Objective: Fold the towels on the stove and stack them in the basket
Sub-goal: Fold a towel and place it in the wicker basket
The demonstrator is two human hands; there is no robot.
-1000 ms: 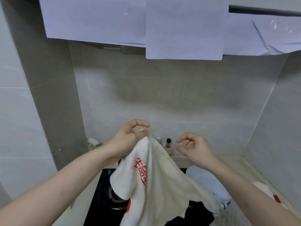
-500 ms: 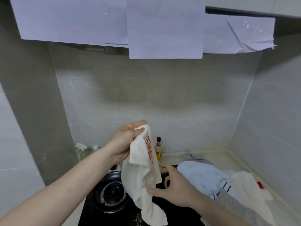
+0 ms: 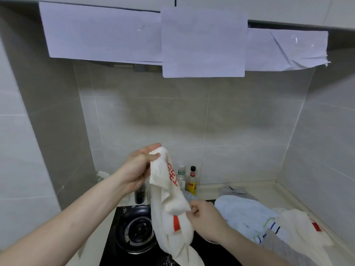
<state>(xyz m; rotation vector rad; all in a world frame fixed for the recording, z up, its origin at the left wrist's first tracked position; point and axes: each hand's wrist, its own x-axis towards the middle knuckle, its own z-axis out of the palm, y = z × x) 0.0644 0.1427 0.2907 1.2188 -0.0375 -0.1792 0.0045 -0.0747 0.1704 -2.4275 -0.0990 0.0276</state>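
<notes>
Folding's barely begun: left hand (image 3: pixel 137 170) pinches the white towel (image 3: pixel 171 204) up over the stove (image 3: pixel 134 231), right hand (image 3: pixel 206 219) grips its lower edge, next probably spread it flat.

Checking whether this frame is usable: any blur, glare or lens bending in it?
Head view: wide-angle bending bows the wall tiles at the edges; small glare spots on the taped paper; a soft shadow on the back wall; the white towel and both hands look slightly soft.
</notes>
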